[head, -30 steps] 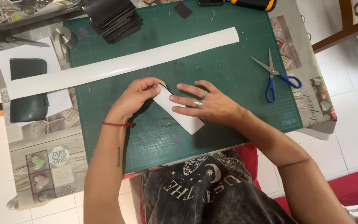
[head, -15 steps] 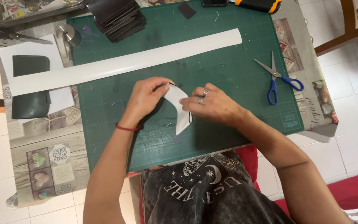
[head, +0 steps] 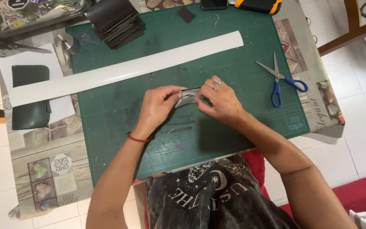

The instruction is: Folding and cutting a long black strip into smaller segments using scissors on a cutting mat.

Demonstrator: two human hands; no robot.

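Both hands meet over the middle of a green cutting mat (head: 242, 63). My left hand (head: 157, 108) and my right hand (head: 221, 101) pinch a small white and dark piece (head: 188, 96) between their fingertips, lifted a little off the mat and seen nearly edge-on. A ring sits on a finger of my right hand, and a red cord circles my left wrist. Just beyond the hands, a long white strip (head: 123, 70) lies slantwise across the mat.
Blue-handled scissors (head: 280, 80) lie on the mat's right side. A stack of dark squares (head: 115, 21) sits at the far left corner, beside a metal cylinder (head: 66, 42). A dark pouch (head: 30, 97) rests on white paper at left. More scissors (head: 5, 42) lie far left.
The small piece lay flat on the mat under both hands a second ago. It has been lifted and turned, and both hands now hold it up by its edges.
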